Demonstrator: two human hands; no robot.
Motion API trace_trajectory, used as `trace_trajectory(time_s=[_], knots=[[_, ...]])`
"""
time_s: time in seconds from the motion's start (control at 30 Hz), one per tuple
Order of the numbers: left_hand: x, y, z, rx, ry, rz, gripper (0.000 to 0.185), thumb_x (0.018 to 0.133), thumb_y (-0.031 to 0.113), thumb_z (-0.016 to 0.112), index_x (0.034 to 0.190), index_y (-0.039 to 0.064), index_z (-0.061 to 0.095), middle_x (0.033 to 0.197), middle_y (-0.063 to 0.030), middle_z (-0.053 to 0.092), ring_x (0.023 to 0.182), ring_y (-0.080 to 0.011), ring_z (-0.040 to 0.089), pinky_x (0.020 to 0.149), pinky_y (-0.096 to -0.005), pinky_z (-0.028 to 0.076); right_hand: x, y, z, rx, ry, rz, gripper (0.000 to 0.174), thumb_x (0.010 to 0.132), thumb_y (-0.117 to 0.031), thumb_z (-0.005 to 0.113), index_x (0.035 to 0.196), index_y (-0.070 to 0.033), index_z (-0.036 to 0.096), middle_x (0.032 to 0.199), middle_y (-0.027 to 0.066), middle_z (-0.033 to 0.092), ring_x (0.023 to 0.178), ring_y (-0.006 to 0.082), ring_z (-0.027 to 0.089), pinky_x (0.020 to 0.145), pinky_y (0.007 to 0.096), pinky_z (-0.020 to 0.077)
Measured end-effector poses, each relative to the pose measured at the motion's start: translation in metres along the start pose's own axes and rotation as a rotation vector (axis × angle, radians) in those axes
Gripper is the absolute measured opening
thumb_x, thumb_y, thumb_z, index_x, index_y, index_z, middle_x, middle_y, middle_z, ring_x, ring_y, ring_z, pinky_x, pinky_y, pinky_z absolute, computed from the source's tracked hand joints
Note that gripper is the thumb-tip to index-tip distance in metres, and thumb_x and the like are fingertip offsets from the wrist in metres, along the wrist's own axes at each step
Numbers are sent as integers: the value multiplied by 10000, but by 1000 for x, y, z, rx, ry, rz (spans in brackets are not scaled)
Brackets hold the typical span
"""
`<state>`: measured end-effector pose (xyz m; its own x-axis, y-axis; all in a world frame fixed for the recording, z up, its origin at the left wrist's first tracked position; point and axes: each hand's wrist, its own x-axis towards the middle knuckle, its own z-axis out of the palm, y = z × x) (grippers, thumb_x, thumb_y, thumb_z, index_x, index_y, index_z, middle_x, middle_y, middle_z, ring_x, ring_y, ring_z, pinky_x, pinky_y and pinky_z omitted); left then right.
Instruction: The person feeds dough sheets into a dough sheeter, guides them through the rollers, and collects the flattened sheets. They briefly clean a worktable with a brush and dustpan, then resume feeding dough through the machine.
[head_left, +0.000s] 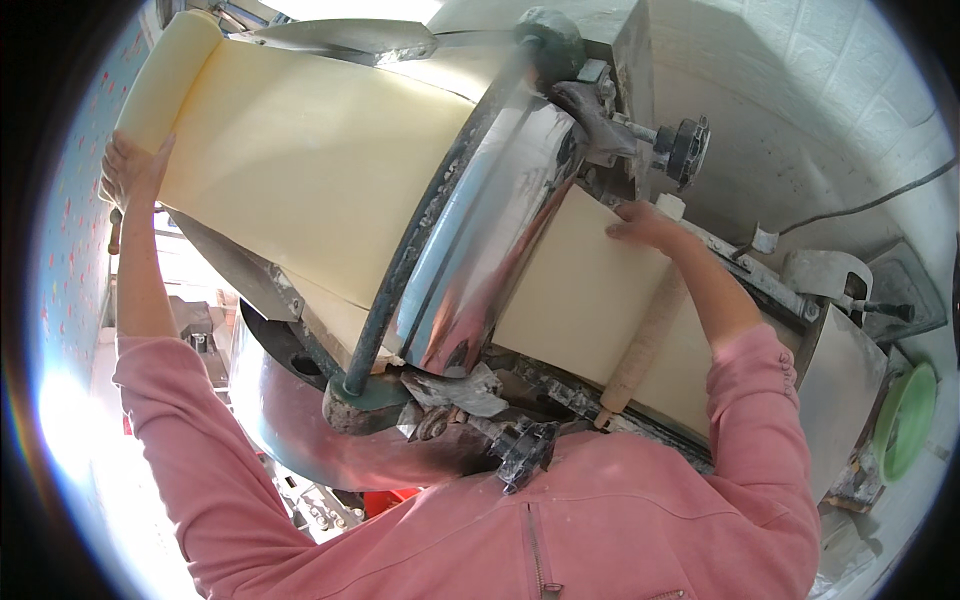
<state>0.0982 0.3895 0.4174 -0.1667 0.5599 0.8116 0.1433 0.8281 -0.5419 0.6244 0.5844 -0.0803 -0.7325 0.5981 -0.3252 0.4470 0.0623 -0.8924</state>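
Note:
A wide pale dough sheet (322, 157) lies on the left side of a dough sheeter with a shiny metal roller (487, 240). At its far left end the dough is wound into a thick roll (169, 79). My left hand (135, 169) grips the near end of that roll, thumb towards the sheet. Right of the roller, more dough sheet (577, 285) lies on the machine's bed. My right hand (645, 225) touches this sheet's far edge; its fingers are blurred. Below that hand, a wooden rolling pin (645, 337) lies across the bed, touching the dough.
Black adjusting knobs (681, 152) stick out at the far side and, in front of my body, at the near side (525, 450). A dark guard bar (442, 210) crosses above the dough. A green basin (906, 424) stands at the right. A cable (862, 199) runs along the wall.

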Motion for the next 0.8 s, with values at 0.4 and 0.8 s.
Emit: trace_trajectory(time_s=[0.4, 0.8], knots=[[-4, 9, -9, 17, -4, -42, 1034, 695, 686, 600, 1428, 80, 194, 1473, -162, 217, 1388, -333, 147, 1117, -506, 131, -8, -2, 0, 21, 45, -45, 329, 817, -318, 624, 877, 5, 647, 770, 38, 617, 711, 140, 539, 643, 346, 427], [-5, 6, -10, 102, -95, -26, 1057, 695, 685, 604, 1439, 85, 154, 1487, -161, 175, 1386, -345, 134, 1110, -512, 142, -9, 21, -16, -27, -66, 76, 318, 815, -296, 648, 955, -12, 665, 879, 72, 649, 819, 149, 581, 724, 322, 461]])
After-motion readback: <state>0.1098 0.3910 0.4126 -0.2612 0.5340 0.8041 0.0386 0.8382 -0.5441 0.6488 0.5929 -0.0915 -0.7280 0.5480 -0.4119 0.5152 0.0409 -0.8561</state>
